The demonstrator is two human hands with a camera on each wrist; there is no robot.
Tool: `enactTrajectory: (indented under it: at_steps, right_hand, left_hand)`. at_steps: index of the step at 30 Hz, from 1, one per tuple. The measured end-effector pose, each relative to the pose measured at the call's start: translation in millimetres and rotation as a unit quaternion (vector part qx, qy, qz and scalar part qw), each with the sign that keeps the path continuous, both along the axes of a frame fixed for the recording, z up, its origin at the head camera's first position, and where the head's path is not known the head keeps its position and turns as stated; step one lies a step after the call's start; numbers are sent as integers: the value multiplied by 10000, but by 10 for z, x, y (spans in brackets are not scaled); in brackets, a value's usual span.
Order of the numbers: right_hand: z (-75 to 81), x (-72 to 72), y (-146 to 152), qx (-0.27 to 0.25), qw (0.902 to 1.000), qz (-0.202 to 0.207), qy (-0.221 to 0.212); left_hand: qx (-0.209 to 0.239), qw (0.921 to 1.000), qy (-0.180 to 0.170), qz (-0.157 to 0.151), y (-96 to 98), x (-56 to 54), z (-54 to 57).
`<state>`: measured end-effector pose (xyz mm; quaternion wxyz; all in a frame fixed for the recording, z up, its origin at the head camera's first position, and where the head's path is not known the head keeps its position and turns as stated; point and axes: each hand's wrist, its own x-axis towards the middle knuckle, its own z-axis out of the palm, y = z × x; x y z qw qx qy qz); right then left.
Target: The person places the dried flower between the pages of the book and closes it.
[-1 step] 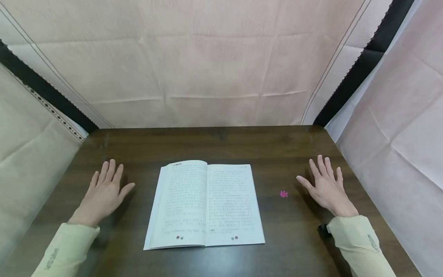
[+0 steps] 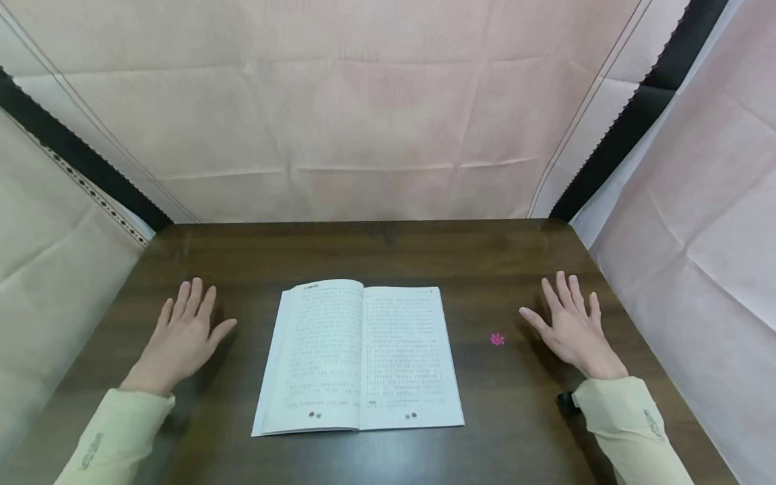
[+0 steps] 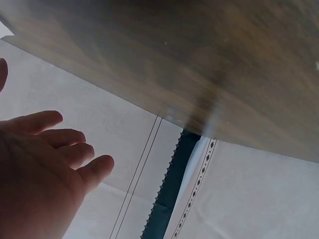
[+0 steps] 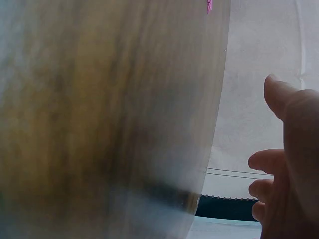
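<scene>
Book (image 2: 360, 358), pink flower (image 2: 497, 339) on brown tabletop (image 2: 364, 253); pale sheeting (image 2: 376, 121) behind.

Book (image 2: 359, 357) lies open, printed pages up, on desk (image 2: 388, 256); small pink flower-shaped piece (image 2: 497, 339) rests apart, right.

The open book (image 2: 362, 357) bears print (image 2: 403, 350) — too small to read.
</scene>
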<state>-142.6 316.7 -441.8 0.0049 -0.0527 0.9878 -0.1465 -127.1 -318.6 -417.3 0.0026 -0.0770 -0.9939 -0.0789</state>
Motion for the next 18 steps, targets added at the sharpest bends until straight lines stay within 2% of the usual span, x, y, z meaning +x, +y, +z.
enactTrajectory:
  at_steps: [3, 8, 13, 18]
  right_hand:
    - [15, -14, -17, -78, 9999, 2, -75]
    - [89, 23, -53, -398, 9990, -163, -131]
    - [145, 99, -141, -576, 9979, -250, -158]
    - [198, 187, -225, -709, 9972, -237, -27]
  left_hand:
    - [-45, 10000, -3, 35, -5, 40, 14]
    - [-10, 10000, 14, -73, 77, 32, 29]
    - [242, 9990, -142, -348, 286, 28, 56]
    - [667, 9949, -288, -693, 550, 84, 100]
